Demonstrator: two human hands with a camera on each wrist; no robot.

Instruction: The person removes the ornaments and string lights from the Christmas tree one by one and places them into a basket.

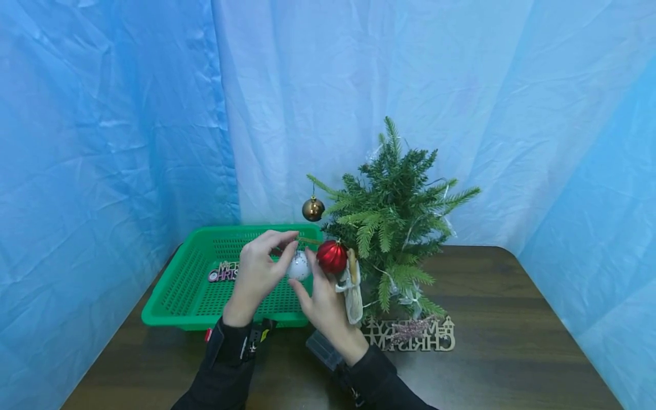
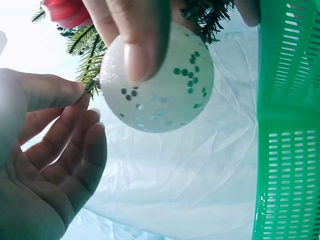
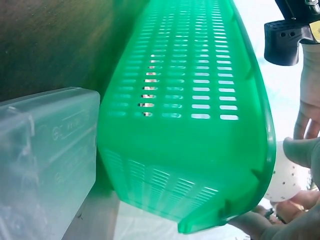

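Over the front of the green basket (image 1: pixel 169 302), a white glittered bauble (image 1: pixel 299 266) is held between both hands. My right hand (image 1: pixel 328 304) grips it between thumb and fingers; in the left wrist view a thumb presses on the bauble (image 2: pixel 160 95), which has dark and shiny dots. My left hand (image 1: pixel 258 270) pinches the hanging string right beside the bauble's cap (image 2: pixel 97 81), thumb against forefinger. A gold cord (image 1: pixel 308 241) stretches from the left fingertips toward a ribbed red bauble (image 1: pixel 332 257), which hangs on the tree (image 1: pixel 394 210) right by the right hand.
A brown bauble (image 1: pixel 313 209) hangs from the tree's left branch. Beside the red one is a white and tan ornament (image 1: pixel 352 290). A wooden lettering sign (image 1: pixel 441 336) lies at the tree's foot, another (image 1: pixel 224 272) in the basket. A clear plastic box (image 3: pixel 50 150) stands by the basket.
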